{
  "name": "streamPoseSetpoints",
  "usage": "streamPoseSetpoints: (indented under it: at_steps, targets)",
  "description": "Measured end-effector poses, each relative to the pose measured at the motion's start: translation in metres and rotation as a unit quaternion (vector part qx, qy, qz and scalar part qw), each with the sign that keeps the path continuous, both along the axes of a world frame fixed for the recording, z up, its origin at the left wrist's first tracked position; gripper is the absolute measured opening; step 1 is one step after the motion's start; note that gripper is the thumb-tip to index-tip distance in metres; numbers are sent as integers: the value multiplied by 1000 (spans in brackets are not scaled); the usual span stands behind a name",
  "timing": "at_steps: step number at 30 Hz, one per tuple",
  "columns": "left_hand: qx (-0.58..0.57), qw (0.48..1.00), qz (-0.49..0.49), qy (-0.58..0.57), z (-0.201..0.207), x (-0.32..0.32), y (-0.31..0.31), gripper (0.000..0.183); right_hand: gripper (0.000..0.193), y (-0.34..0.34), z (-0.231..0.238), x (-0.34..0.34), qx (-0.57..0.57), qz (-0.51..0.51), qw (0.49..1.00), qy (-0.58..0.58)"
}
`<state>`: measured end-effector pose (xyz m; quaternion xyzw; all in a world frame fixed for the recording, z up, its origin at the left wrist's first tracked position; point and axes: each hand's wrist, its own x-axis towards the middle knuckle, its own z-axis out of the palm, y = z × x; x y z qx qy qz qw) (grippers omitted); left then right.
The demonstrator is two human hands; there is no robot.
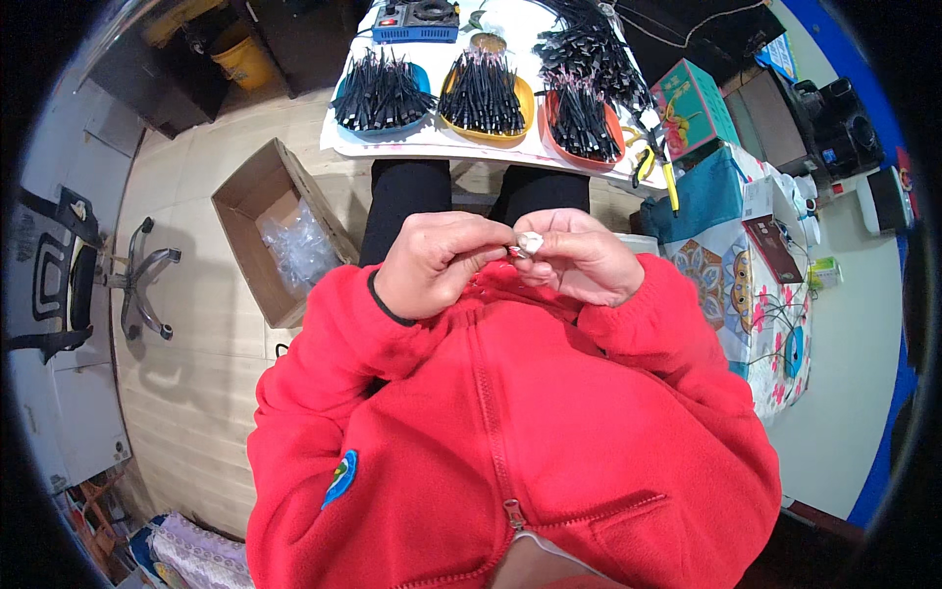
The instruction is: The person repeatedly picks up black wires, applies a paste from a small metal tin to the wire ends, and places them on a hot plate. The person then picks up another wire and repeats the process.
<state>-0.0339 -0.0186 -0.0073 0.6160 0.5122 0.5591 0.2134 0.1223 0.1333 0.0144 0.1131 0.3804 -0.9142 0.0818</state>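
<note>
Close together in front of my red jacket, both hands are pinched at fingertip height above my lap. My right hand (584, 257) grips a small crumpled-looking white piece (530, 241) between thumb and fingers. My left hand (442, 263) is closed against it, its thumb and forefinger around something tiny; a speck of red shows there, but its kind is hidden by the fingers. Beyond my knees, on the white table (363, 149), short black cables (381, 93) fill a blue tray (392, 131). More such cables stand in a yellow tray (531, 106) and an orange tray (619, 133).
A heap of black cables (594, 49) lies behind the orange tray, with yellow-handled pliers (644, 165) beside it. At the back sits a blue bench device (414, 29). Left on the floor are a cardboard box (240, 240) holding clear plastic bags and a swivel chair (59, 275).
</note>
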Motion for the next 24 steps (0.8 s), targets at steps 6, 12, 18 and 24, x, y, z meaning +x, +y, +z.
streamPoseSetpoints:
  at_steps: [6,12,18,24]
  targets:
    - [-61,918,-80,-384,-17,5,3,11,15,-13,2,5,534,-199,812,130]
    - [-77,868,-127,-473,-21,13,1,11,28,-19,7,6,795,-205,505,266]
    - [53,997,48,25,-14,13,-1,12,14,-13,6,13,169,-61,982,-52]
    - [-39,914,-86,-395,-16,13,-2,12,10,-12,3,12,406,-129,902,74]
